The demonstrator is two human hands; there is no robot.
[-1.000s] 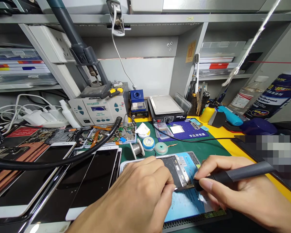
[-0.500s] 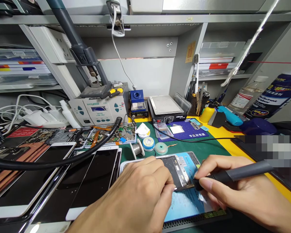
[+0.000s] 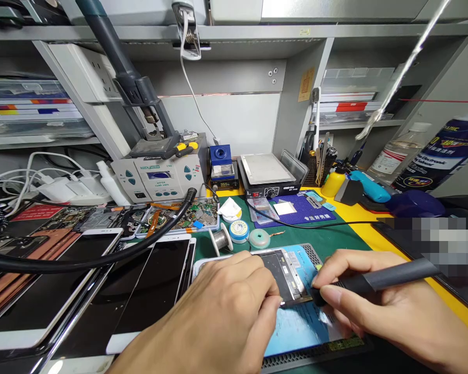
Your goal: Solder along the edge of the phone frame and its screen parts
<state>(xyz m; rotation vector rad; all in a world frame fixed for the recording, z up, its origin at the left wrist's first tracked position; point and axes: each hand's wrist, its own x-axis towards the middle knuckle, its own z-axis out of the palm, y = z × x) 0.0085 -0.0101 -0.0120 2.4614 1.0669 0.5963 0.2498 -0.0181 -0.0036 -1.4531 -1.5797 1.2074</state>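
Note:
My left hand (image 3: 218,317) rests fingers-down on an opened phone (image 3: 284,270) that lies on a blue mat (image 3: 300,327), fingertips pinched at the phone's near edge; what they pinch is hidden. My right hand (image 3: 378,306) grips a black pen-shaped tool (image 3: 378,281), a soldering iron by its look. Its tip meets the phone's lower right edge beside my left fingertips.
Several phones with dark screens (image 3: 152,291) lie at the left under a thick black hose (image 3: 86,259). Behind stand a rework station (image 3: 159,176), a small blue unit (image 3: 220,166), a hot plate (image 3: 267,174), solder spools (image 3: 222,238), a parts tray (image 3: 183,215) and spray cans (image 3: 444,156).

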